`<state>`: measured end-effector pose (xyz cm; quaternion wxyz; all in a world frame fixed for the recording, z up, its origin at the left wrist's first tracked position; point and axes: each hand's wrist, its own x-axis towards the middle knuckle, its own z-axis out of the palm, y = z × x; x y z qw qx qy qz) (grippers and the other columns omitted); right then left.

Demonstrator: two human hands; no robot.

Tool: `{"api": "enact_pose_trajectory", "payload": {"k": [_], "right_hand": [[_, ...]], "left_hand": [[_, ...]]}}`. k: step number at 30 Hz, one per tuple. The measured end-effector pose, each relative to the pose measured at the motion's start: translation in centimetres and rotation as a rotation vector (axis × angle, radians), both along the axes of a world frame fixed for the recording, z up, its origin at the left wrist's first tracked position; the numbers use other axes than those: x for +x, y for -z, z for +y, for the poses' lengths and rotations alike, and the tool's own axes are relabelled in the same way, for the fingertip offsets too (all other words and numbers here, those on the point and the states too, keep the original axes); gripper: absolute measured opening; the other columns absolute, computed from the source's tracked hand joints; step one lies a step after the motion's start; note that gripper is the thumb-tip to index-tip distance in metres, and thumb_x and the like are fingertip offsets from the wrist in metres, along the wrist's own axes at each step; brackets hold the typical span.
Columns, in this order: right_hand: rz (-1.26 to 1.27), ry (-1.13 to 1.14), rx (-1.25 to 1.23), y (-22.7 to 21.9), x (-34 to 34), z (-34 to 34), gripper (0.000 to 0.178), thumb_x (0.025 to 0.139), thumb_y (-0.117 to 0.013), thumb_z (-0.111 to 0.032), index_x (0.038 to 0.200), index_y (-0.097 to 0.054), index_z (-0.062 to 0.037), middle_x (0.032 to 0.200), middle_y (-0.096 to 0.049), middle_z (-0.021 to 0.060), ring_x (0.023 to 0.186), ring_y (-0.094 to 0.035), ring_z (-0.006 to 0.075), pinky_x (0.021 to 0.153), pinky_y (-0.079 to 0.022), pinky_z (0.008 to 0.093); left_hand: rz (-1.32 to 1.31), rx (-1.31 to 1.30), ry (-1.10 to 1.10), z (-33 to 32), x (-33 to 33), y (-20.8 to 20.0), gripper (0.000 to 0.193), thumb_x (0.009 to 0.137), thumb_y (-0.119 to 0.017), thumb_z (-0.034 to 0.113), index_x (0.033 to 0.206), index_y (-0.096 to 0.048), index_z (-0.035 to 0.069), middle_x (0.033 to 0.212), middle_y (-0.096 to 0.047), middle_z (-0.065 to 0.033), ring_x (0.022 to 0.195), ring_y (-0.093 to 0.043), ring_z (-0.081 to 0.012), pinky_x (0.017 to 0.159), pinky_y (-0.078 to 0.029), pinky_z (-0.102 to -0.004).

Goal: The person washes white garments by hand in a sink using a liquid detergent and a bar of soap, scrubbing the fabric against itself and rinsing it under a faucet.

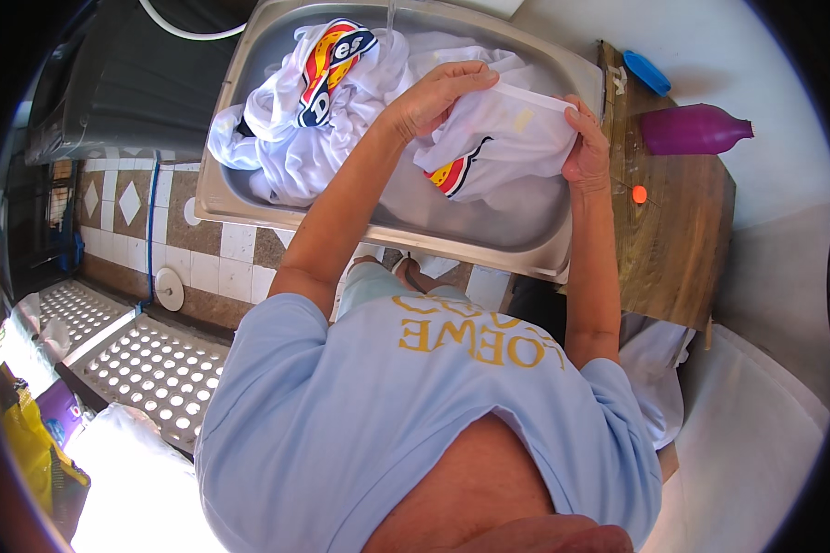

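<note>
Between the cloth [512,138] and the sink's [470,252] front rim lies open room; the right hand [587,152] is by the right rim, near the counter [673,249]. It and the left hand [438,100] pinch the cloth's upper edge, spreading it over the sink. White, colourfully printed, it seems wet.
</note>
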<state>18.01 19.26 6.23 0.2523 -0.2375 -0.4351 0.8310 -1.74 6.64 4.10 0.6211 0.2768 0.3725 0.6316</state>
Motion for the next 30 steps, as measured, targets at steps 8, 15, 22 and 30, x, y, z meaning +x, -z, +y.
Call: {"api": "enact_pose_trajectory", "payload": {"k": [8, 15, 22, 30], "right_hand": [[-0.007, 0.004, -0.034, 1.7, -0.1, -0.2, 0.017, 0.079, -0.062, -0.015, 0.090, -0.054, -0.0057, 0.096, -0.060, 0.0087, 0.090, -0.057, 0.0182, 0.084, -0.045, 0.0300], [0.059, -0.100, 0.007, 1.5, 0.1, 0.7, 0.012, 0.079, -0.061, -0.015, 0.082, -0.053, -0.0068, 0.094, -0.056, 0.0066, 0.087, -0.054, 0.0155, 0.080, -0.044, 0.0273], [-0.007, 0.008, 0.069, 1.3, -0.2, 0.9, 0.012, 0.080, -0.061, -0.014, 0.087, -0.056, -0.0049, 0.092, -0.057, 0.0056, 0.086, -0.054, 0.0144, 0.078, -0.044, 0.0261], [-0.281, 0.527, 0.732, 1.4, 0.9, 1.8, 0.028, 0.080, -0.066, -0.011, 0.104, -0.053, -0.0030, 0.102, -0.055, 0.0053, 0.096, -0.052, 0.0155, 0.086, -0.042, 0.0279]], "left_hand": [[-0.010, -0.008, 0.028, -0.8, 0.0, 1.3, 0.021, 0.087, -0.061, 0.028, 0.090, -0.062, 0.008, 0.083, -0.061, 0.0025, 0.078, -0.057, -0.0055, 0.071, -0.046, -0.0217], [-0.033, -0.135, 0.207, -1.0, -0.2, 0.3, 0.028, 0.082, -0.066, 0.025, 0.095, -0.065, 0.001, 0.086, -0.065, -0.0040, 0.074, -0.061, -0.0090, 0.068, -0.048, -0.0227], [-0.095, -0.076, 0.189, -0.6, 0.0, 1.7, 0.028, 0.079, -0.069, 0.020, 0.096, -0.065, -0.002, 0.085, -0.066, -0.0069, 0.072, -0.062, -0.0114, 0.065, -0.051, -0.0248], [-0.181, -0.174, 0.115, -0.9, 0.1, 1.7, 0.028, 0.082, -0.067, 0.021, 0.100, -0.065, 0.000, 0.089, -0.067, -0.0062, 0.076, -0.063, -0.0117, 0.067, -0.051, -0.0244]]}}
